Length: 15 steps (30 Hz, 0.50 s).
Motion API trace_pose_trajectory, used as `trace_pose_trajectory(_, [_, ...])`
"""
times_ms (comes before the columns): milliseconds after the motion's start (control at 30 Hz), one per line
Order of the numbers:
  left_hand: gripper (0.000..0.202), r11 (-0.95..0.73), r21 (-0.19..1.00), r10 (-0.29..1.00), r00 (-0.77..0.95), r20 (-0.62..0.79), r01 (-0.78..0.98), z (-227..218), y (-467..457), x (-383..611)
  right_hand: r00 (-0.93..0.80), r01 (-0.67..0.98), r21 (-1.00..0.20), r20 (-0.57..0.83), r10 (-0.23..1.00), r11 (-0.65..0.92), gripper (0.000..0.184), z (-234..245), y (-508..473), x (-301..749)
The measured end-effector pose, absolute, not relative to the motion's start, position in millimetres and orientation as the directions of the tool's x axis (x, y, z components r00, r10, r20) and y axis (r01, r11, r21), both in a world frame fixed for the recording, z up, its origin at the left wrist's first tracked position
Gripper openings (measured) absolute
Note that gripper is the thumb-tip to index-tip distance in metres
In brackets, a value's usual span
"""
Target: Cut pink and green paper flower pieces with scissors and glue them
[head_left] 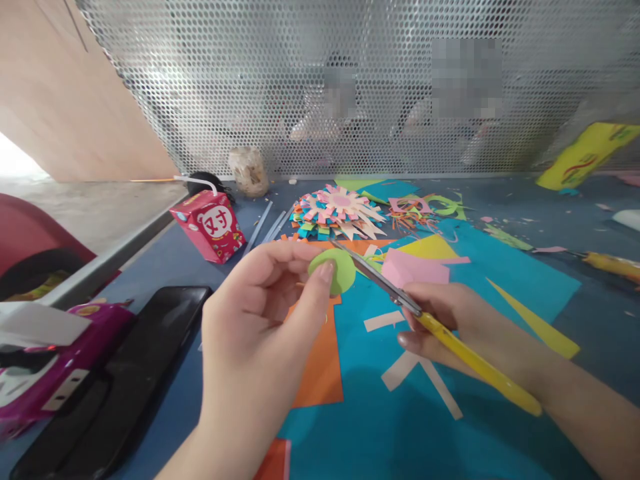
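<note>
Between thumb and fingers, my left hand pinches a small green paper circle. My right hand grips yellow-handled scissors, whose metal blades point up and left and reach the circle's right edge. I cannot tell whether the blades touch the paper. Below both hands lie a large blue paper sheet and an orange sheet. Pale paper strips and a pink paper piece rest on the blue sheet near the scissors.
Fringed paper flowers are piled at the back, before a perforated metal screen. A red drink carton with a straw, a jar and a black tray stand on the left. At right lie a yellow packet and paper scraps.
</note>
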<state>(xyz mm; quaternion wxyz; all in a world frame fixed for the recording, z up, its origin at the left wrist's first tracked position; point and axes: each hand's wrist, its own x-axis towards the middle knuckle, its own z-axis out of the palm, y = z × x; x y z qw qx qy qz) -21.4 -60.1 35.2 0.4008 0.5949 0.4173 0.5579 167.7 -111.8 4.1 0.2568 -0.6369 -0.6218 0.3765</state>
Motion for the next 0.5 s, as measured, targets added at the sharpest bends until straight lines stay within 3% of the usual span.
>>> trace_pose_trajectory(300, [0.008, -0.391, 0.920, 0.920, 0.017, 0.391, 0.003, 31.4, -59.1, -24.6, -0.061, 0.610, -0.788, -0.157, 0.986, -0.088, 0.038, 7.4, -110.7, 167.3])
trace_pose_trajectory(500, [0.014, -0.413, 0.909, 0.910, 0.071, 0.409, 0.063, 29.1, -55.6, -26.6, -0.049, 0.550, -0.826, -0.175, 0.983, -0.119, 0.036, 11.2, -108.5, 164.7])
